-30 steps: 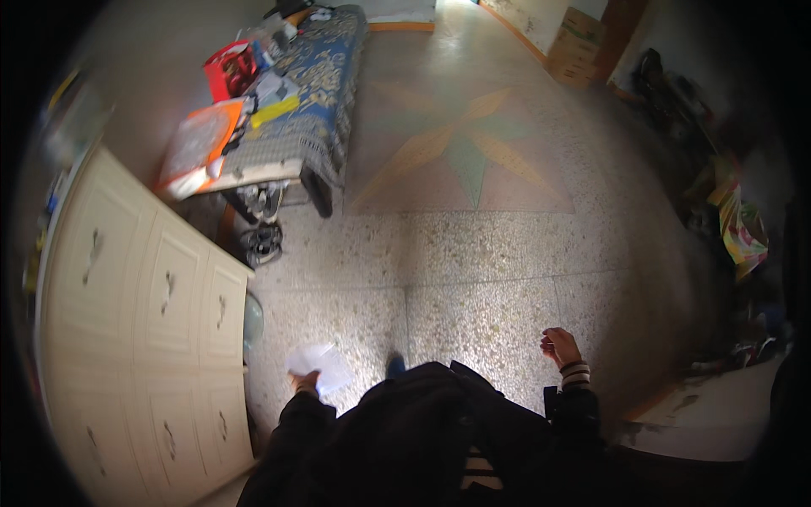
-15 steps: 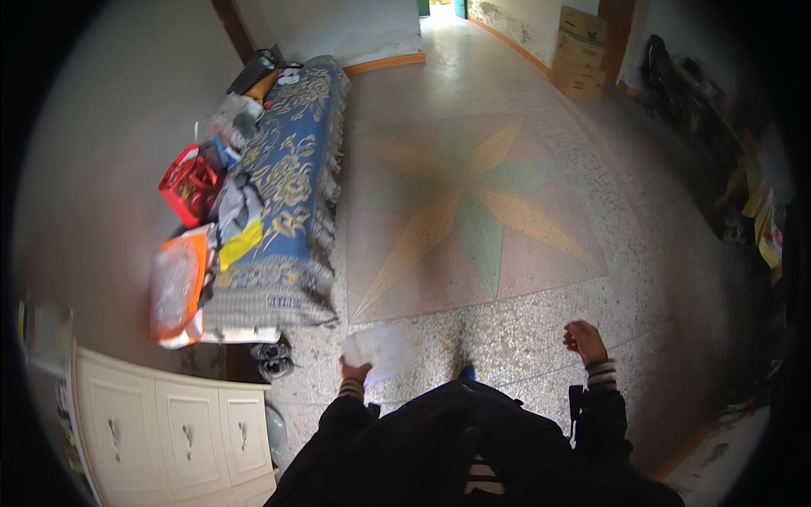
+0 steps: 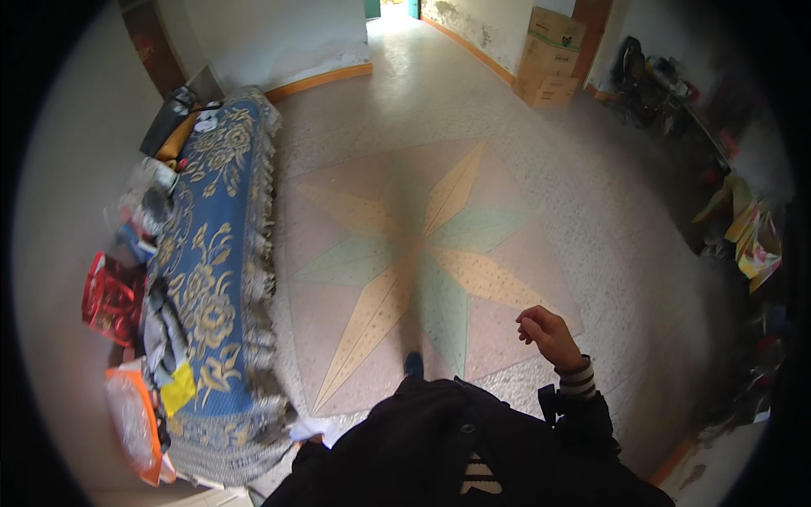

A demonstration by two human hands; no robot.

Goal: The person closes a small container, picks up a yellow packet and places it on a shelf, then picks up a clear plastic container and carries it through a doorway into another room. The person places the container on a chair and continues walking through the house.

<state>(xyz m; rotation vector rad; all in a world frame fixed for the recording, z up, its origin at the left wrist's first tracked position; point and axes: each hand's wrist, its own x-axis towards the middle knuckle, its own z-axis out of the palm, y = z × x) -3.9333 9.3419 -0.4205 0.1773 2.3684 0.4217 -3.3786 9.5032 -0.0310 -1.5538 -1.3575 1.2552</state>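
Observation:
My right hand (image 3: 547, 335) hangs in front of me on the right, over the patterned floor. Its fingers are curled in and nothing shows in them. At the lower left, only a small bit of my left hand (image 3: 315, 438) peeks out past my dark jacket. Beside it shows the edge of a whitish, see-through flat thing (image 3: 306, 429), held low near the end of the bed; its kind I cannot make out. A blue shoe (image 3: 413, 364) of mine is on the floor ahead.
Along the left stands a bed (image 3: 215, 279) with a blue flowered cover, holding a red bag (image 3: 114, 297), an orange-edged package (image 3: 135, 422) and clothes. Cardboard boxes (image 3: 549, 59) are stacked at the far right wall. A cluttered row with a colourful bag (image 3: 754, 245) lines the right side.
I have moved forward over the star-patterned floor, and the bed is now beside me. My left hand and the whitish thing have dropped mostly behind my jacket; the cabinet has nearly left view.

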